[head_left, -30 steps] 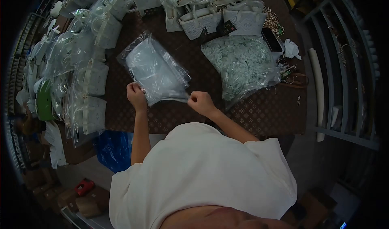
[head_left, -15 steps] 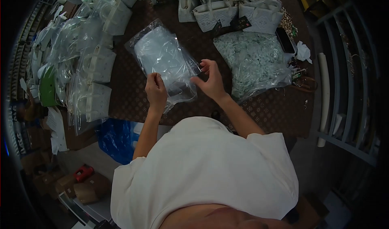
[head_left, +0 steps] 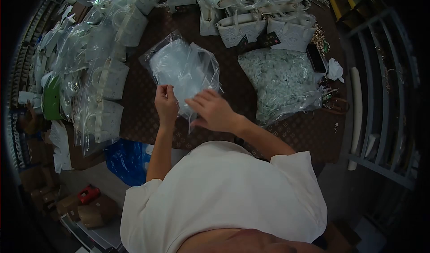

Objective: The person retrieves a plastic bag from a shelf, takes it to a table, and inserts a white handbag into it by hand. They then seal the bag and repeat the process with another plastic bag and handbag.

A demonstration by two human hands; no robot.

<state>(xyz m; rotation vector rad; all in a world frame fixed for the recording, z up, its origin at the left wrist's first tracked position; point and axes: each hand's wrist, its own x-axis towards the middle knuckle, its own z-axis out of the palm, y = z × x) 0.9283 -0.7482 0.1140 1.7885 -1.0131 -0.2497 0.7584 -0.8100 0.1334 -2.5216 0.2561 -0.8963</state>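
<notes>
Plastic bag (head_left: 172, 65) lies just beyond the left hand (head_left: 166, 106), which pinches its near-left edge; the blurred right hand's (head_left: 214, 111) grip is unclear.

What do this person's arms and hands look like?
Short, loose, off-white sleeves, matching the shirt, cover the upper arms. The left hand and right hand are bare: no gloves or watch show. Tiny things like rings are too blurry to tell.

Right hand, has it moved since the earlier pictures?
Yes. Judged against the bulging clear bag on the table, the right hand has moved left, away from that bag.
</notes>
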